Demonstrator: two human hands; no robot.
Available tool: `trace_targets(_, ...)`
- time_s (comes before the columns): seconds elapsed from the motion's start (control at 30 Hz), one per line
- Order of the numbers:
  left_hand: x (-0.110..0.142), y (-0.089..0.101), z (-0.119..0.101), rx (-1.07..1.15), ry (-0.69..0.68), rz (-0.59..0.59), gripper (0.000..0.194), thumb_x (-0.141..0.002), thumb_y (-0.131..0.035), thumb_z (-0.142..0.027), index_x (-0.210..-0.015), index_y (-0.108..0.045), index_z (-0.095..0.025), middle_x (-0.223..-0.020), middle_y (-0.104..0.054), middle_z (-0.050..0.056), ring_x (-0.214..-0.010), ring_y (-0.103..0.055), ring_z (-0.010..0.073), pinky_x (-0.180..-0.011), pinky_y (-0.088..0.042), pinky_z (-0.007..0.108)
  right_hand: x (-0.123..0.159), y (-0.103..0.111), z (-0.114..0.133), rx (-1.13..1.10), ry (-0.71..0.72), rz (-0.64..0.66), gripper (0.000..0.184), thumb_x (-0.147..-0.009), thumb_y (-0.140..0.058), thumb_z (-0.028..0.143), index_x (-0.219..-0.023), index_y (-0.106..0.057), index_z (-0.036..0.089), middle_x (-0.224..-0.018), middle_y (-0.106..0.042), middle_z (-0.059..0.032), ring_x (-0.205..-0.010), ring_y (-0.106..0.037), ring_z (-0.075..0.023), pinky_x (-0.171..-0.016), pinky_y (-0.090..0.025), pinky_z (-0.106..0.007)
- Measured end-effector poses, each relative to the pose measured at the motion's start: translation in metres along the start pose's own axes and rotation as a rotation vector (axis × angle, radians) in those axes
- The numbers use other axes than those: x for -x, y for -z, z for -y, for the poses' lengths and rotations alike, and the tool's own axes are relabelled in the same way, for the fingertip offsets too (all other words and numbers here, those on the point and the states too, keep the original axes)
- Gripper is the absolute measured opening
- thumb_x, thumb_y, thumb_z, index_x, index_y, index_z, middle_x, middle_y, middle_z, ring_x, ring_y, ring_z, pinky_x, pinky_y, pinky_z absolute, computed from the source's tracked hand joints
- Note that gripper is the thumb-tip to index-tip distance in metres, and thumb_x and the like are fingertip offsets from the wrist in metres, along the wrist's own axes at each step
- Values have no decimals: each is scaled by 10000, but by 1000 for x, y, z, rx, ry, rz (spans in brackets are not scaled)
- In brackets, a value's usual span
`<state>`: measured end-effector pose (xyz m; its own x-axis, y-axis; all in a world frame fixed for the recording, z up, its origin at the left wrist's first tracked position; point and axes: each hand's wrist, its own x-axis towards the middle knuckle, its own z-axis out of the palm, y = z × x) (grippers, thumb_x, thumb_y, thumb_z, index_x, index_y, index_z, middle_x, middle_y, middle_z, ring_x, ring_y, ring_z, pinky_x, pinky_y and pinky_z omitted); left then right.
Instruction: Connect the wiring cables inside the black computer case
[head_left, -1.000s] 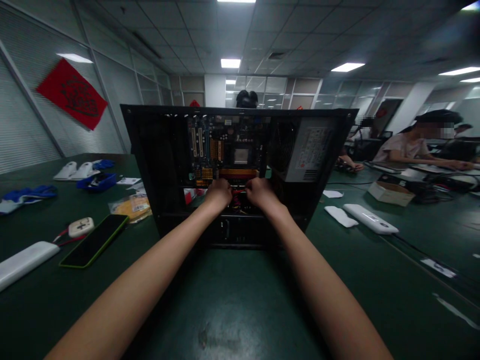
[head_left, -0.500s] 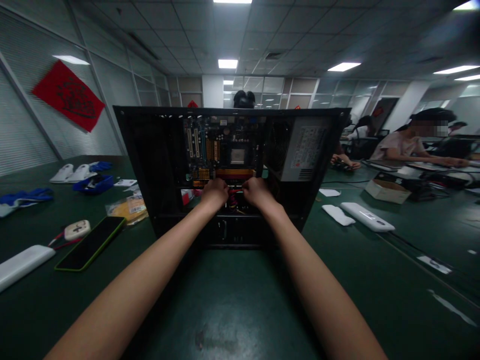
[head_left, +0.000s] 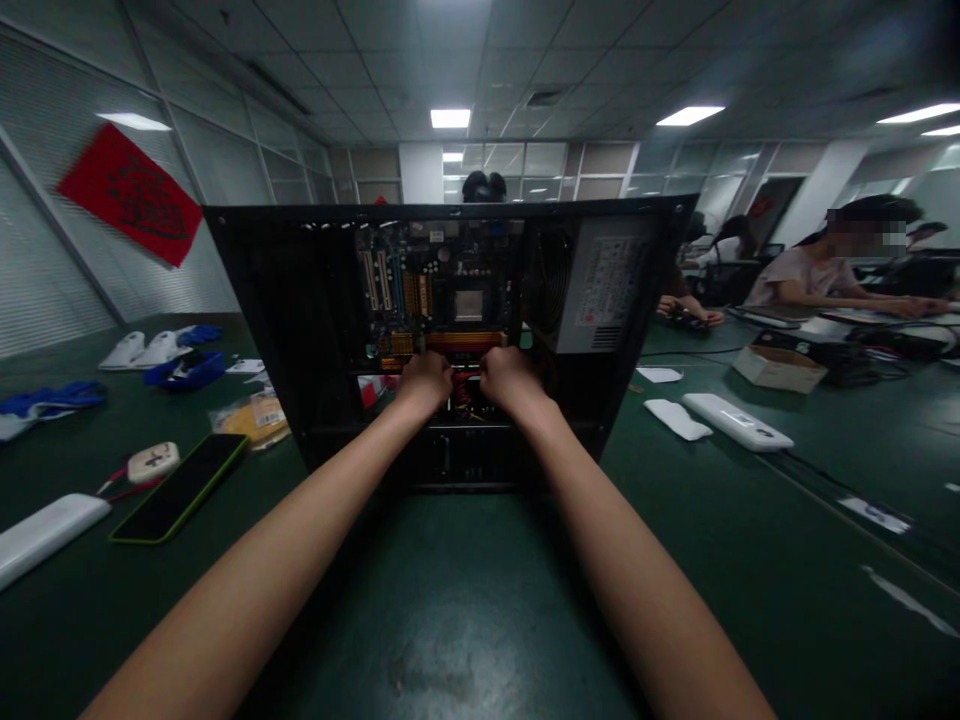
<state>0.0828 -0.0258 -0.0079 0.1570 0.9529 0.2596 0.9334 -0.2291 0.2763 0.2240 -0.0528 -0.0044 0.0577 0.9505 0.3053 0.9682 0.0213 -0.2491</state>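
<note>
An open-sided computer case (head_left: 480, 455) is stood on the green tabletop (head_left: 450, 580), its motherboard (head_left: 444, 285) exposed. Inside, the left hand (head_left: 426, 378) and right hand (head_left: 510, 375) are held curled beside red wires (head_left: 465, 388), below the memory slots (head_left: 472, 341) — whether anything is gripped by either cannot be told.

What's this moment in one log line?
left hand: in open computer case; right hand: in same case; between them: red wires; grip: unclear
</note>
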Motion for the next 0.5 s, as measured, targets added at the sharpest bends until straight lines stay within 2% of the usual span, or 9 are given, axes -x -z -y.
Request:
trace_targets(0.17,12,2,-5,-80,-36,-46,285,-946,-464,-248,-1095,-694,-169,-1109,-711,156,-1045,-671,272,-894,-506,349,6,2,2,52,19,-2,251,-903,-558,168,-1058,-749,120,-1053,-733,-195,-976,-712,-260,-832,-519,-285)
trace_targets(0.27,18,3,-6,-61,-144,-151,290,-945,-472,-228,-1189,-617,-170,-1180,-661,138,-1082,-641,253,-913,-495,339,6,0,2,74,26,-16,266,-925,-526,188,-1060,-744,116,-1054,-730,-201,-981,-710,-258,-835,-514,-279)
trace_targets(0.33,21,3,-5,-45,-250,-186,258,-951,-497,-280,-1156,-622,-186,-1196,-625,116,-1100,-617,236,-921,-488,318,6,0,2,82,24,-27,267,-935,-522,208,-1065,-737,118,-1058,-727,-201,-987,-708,-252,-838,-510,-272)
trace_targets(0.4,22,3,-4,-52,-326,-168,235,-945,-531,-344,-1082,-652,-196,-1183,-597,104,-1092,-603,231,-908,-492,308,5,0,2,87,28,-45,263,-939,-516,217,-1062,-728,122,-1051,-726,-195,-976,-710,-259,-820,-514,-280)
trace_targets(0.5,22,4,-2,-83,-351,-138,231,-916,-584,-360,-1047,-675,-192,-1174,-571,105,-1087,-587,244,-900,-499,325,4,1,3,92,30,-78,265,-948,-481,198,-1050,-717,133,-1014,-728,-173,-946,-713,-269,-784,-517,-298)
